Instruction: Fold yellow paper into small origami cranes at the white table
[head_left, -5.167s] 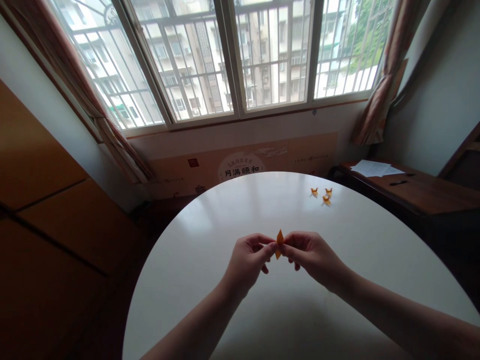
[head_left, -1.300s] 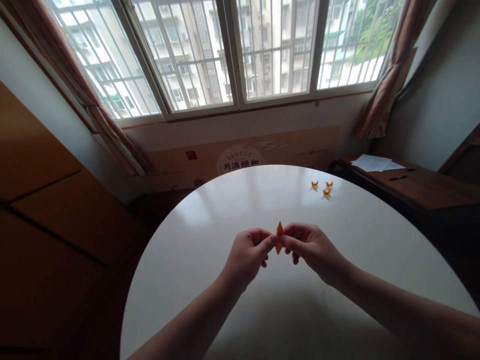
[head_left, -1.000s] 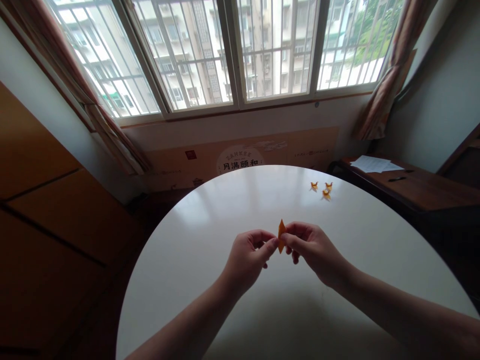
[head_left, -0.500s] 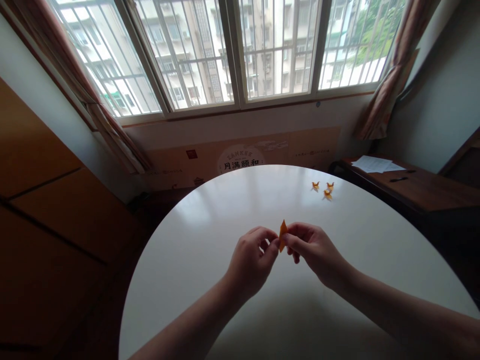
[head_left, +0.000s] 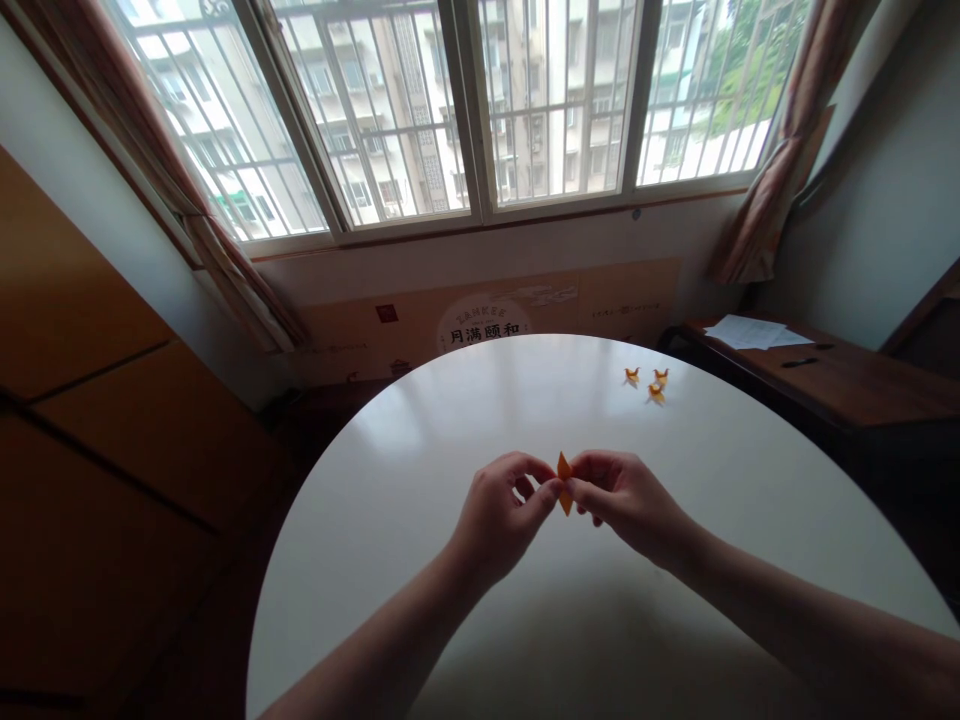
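Between my two hands, above the white round table point(head_left: 352, 580), is a small piece of folded orange paper point(head_left: 563, 466), narrow and pointed at top and bottom. My left hand point(head_left: 506, 510) pinches its left side between thumb and index finger. From the other side, the thumb and fingers of my right hand point(head_left: 622, 495) grip it too. The fingertips nearly meet and cover the paper's middle. Farther off on the table, to the right, sit three little orange folded-paper birds, one at the left point(head_left: 632, 376), one at the right point(head_left: 661, 376) and one in front point(head_left: 656, 393).
Beyond the table's right edge stands a dark wooden side table point(head_left: 885, 385) with white papers point(head_left: 750, 331) and a dark slim object point(head_left: 799, 362). An orange-brown cabinet point(head_left: 112, 430) is at the left. A barred window point(head_left: 555, 110) with curtains point(head_left: 757, 220) fills the back.
Both hands keep hold of the folded paper. My right fingers have shifted slightly left and the paper's lower point now shows below the thumbs. The view has tilted a little.
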